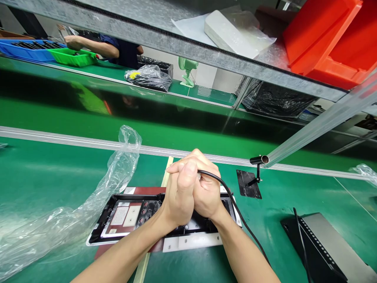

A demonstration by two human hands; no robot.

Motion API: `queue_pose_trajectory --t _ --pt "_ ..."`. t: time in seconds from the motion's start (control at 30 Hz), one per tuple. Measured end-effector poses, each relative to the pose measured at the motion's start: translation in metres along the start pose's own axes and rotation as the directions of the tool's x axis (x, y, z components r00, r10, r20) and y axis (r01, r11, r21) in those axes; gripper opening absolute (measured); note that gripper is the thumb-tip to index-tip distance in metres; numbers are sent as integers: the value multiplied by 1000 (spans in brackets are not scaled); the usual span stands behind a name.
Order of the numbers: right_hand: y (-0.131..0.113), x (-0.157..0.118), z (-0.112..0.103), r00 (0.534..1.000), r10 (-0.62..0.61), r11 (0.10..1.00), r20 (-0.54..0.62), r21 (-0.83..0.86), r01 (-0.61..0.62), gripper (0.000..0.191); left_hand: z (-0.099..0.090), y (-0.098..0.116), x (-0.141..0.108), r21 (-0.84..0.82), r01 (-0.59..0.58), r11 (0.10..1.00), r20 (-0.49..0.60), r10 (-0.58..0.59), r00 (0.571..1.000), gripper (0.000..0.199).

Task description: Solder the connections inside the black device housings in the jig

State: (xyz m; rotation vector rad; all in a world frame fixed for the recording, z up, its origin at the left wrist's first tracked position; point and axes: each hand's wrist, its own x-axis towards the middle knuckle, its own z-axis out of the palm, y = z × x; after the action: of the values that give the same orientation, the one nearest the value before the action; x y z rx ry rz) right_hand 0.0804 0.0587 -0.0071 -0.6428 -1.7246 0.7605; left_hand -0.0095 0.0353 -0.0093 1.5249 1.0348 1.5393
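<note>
My left hand (180,192) and my right hand (207,192) are pressed together, fingers closed. A black cable (216,177) comes out at the top between them, then curves down to the right past my right forearm. What else lies inside the grip is hidden. Below my hands is a long black plastic housing (107,214), open side up, with a labelled panel and dark parts in it. It rests on a reddish-brown board (141,190) with a pale metal strip (193,242) along its near edge. My hands cover the housing's middle.
Crumpled clear plastic film (97,192) stretches along the left. On the right are a small black stand (249,184) and a black-and-grey panel (324,245). A metal shelf (147,33) with a red bin (321,39) hangs overhead. Across the green belt (165,135), another person's arm (97,46) reaches over a green tray (73,57).
</note>
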Motion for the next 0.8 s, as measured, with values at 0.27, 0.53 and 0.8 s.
queue_pose_trajectory --t 0.27,0.53,0.8 --pt "1 0 0 1000 6 1000 -3 -18 -6 22 1 -1 0 -7 -1 1000 -11 1 1000 54" --pt "-3 3 -1 1000 -8 999 9 35 7 21 1 -2 -1 -12 -13 1000 -25 12 1000 52" --pt "-2 2 -1 1000 -15 1000 5 13 15 26 0 0 0 23 10 1000 -9 -9 1000 52"
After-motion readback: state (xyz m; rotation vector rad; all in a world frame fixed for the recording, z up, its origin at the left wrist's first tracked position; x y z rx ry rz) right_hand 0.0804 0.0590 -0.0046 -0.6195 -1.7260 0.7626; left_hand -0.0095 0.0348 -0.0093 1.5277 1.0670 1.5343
